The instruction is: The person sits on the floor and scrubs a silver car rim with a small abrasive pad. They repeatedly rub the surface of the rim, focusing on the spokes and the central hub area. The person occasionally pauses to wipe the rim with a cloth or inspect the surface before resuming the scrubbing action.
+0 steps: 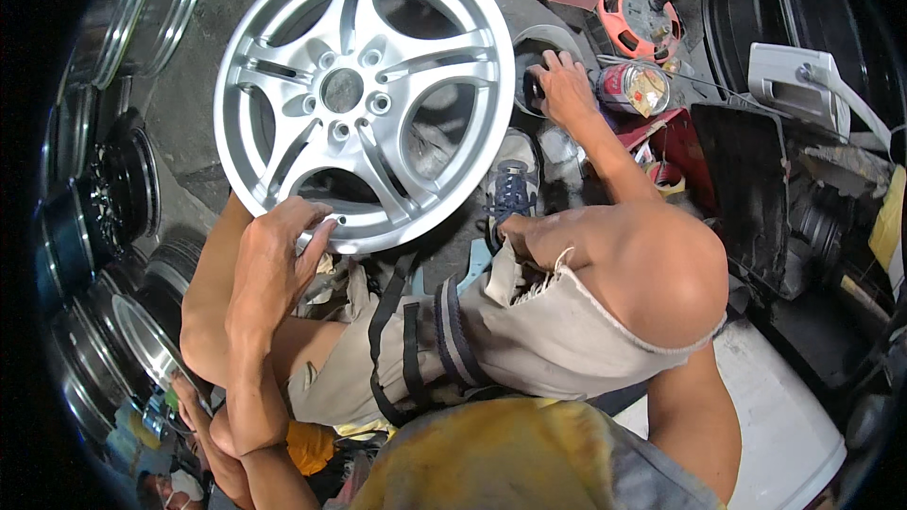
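Head view shows the silver five-spoke metal wheel (370, 81) facing us, ahead and slightly left. Our left hand (269, 255) curls narrowly at its lower rim; our right hand (565, 90) spreads over a round grey tub (543, 35), perhaps gripping a small black object (528, 93); we cannot tell. We'd best steady the wheel while reaching.

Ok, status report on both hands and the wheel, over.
Left hand at near rim of silver wheel. Right hand at round container. Red can close by.
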Available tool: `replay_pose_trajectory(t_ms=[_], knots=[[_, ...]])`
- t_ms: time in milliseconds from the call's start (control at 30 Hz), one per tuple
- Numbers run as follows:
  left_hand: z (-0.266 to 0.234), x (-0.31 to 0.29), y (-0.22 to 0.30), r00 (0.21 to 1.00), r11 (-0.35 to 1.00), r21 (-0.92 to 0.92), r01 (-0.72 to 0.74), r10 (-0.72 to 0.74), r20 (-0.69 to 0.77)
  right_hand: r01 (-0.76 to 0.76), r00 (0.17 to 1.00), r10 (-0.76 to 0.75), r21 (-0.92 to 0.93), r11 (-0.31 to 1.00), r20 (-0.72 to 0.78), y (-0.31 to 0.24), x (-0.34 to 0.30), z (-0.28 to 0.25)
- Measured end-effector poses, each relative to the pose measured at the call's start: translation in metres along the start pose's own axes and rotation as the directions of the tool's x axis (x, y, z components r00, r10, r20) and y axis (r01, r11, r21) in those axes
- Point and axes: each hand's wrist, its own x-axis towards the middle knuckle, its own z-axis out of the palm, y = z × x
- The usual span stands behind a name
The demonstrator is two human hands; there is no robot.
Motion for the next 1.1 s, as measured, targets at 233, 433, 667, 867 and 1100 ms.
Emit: replay_pose_trajectory(t_ms=[233,433,667,867,1100], knots=[[-0.004,0.001,-0.003,1.000,1.000,0.012,0.022,-0.022,0.018,-0.036,0.996,0.034,-0.022,0.999,-0.078,0.031,0.017,0.019],[0.001,-0.004,-0.011,0.997,0.998,-0.016,0.060,-0.060,0.042,-0.115,0.974,0.166,0.299,0.947,-0.153,0.031,0.018,-0.006],[0.020,-0.002,-0.010,0.977,0.986,-0.140,0.095,-0.066,0.201,-0.271,0.946,0.097,0.595,0.756,0.308,0.008,0.006,-0.008],[0.024,0.001,-0.003,0.981,0.995,-0.095,0.011,0.008,0.193,-0.233,0.966,0.074,0.715,0.659,0.246,-0.013,-0.005,-0.003],[0.024,0.002,-0.004,0.982,0.996,-0.087,-0.016,0.032,0.188,-0.282,0.959,0.176,0.761,0.584,0.221,0.007,-0.014,-0.006]])
